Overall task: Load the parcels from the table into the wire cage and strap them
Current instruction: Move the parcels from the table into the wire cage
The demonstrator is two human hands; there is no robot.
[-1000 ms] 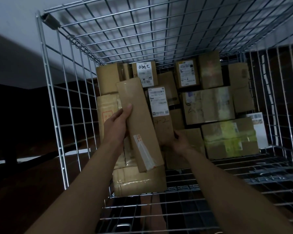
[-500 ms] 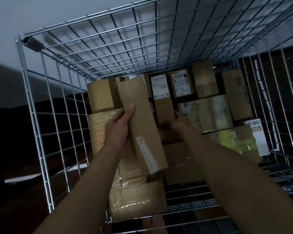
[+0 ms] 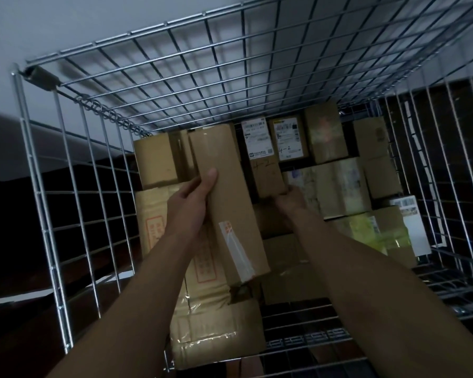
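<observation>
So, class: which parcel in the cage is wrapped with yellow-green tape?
The low parcel at the stack's lower right, directly under the big pale-wrapped one. No other parcel shows yellow-green bands; the rest are brown card, clear tape or white labels.
</observation>
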